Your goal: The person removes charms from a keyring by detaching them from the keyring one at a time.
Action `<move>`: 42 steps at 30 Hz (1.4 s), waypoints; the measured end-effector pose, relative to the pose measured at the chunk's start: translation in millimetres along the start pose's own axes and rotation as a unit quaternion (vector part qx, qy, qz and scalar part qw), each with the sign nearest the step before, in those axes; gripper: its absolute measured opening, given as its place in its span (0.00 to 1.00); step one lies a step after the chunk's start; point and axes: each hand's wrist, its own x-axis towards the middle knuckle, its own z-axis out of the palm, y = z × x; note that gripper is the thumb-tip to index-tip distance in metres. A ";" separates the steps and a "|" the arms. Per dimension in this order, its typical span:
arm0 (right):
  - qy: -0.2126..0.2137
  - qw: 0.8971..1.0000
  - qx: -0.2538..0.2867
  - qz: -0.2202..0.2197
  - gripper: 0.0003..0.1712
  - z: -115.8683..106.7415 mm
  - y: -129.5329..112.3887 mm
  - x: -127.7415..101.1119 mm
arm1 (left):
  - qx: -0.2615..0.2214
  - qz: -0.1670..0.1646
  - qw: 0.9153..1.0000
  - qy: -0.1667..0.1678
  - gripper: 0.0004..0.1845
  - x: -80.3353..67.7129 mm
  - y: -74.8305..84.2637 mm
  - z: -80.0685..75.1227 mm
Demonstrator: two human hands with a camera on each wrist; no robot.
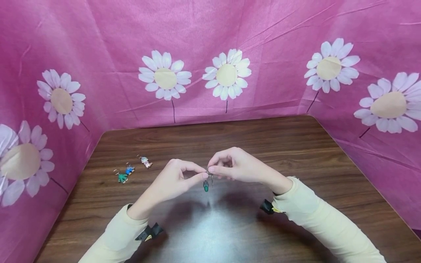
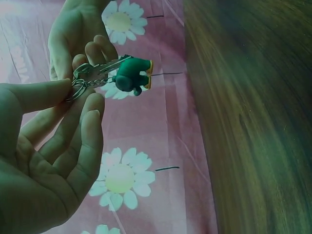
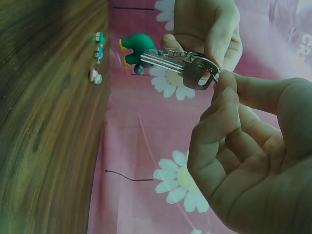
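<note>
Over the middle of the table, both hands meet at a metal key ring (image 2: 78, 90). My left hand (image 1: 174, 180) pinches the ring between thumb and index finger. From it a green figurine keychain (image 2: 130, 74) with yellow feet hangs on a short chain. My right hand (image 1: 238, 166) pinches the ring's other side with thumb and forefinger, its remaining fingers curled in. A silver key (image 3: 195, 73) hangs at the ring close to the right fingertips, its blade pointing down beside the figurine. The fingertips partly hide the ring.
On the wooden table (image 1: 263, 146), left of the hands, lie a green figurine keychain (image 1: 122, 178), a blue one (image 1: 129, 170) and a pale pink-and-grey one (image 1: 145, 162). A pink cloth (image 1: 197, 25) with white daisies surrounds the back and sides.
</note>
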 end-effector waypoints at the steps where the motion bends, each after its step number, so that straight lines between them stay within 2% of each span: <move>1: 0.001 1.000 0.000 -0.001 0.05 0.2 -0.9 0.1 | 0.000 0.001 1.000 -0.001 0.05 -0.2 0.0 0.2; 6: 0.002 1.000 0.002 0.002 0.04 1.9 -3.7 0.2 | 0.000 0.009 1.000 -0.002 0.06 -0.8 0.3 0.6; 10: 0.008 0.999 0.022 0.022 0.03 4.6 -3.5 -0.8 | -0.002 0.014 1.000 0.007 0.05 -1.3 -0.4 2.2; 14: 0.023 0.995 0.088 0.042 0.05 7.6 -1.3 -1.9 | -0.007 0.021 1.000 0.023 0.04 -1.6 -2.2 6.5; 17: 0.027 0.988 0.149 0.041 0.09 9.1 0.5 -1.8 | -0.015 0.022 0.999 0.039 0.04 -1.2 -2.7 9.3; 19: 0.024 0.984 0.172 0.038 0.11 8.6 1.7 -1.9 | -0.025 0.020 0.998 0.048 0.04 -1.2 -2.8 10.5; 21: 0.021 0.984 0.170 0.040 0.11 6.8 3.3 -2.4 | -0.030 0.015 0.998 0.051 0.05 -1.5 -2.6 11.0; 24: 0.016 0.990 0.132 0.053 0.09 2.9 5.9 -3.7 | -0.039 0.007 0.998 0.046 0.05 -2.1 -3.0 11.3; 28: -0.001 0.994 0.092 0.056 0.09 -0.6 6.0 -4.4 | -0.026 0.006 0.999 0.029 0.04 -2.4 -3.8 10.1; 34: -0.022 0.996 0.081 0.035 0.06 -1.2 2.3 -5.8 | 0.004 0.015 1.000 0.005 0.05 -1.7 -6.1 10.7; 42: -0.048 0.996 0.051 0.050 0.07 -1.4 3.3 -7.0 | 0.019 0.012 1.000 0.008 0.04 -1.9 -7.0 11.2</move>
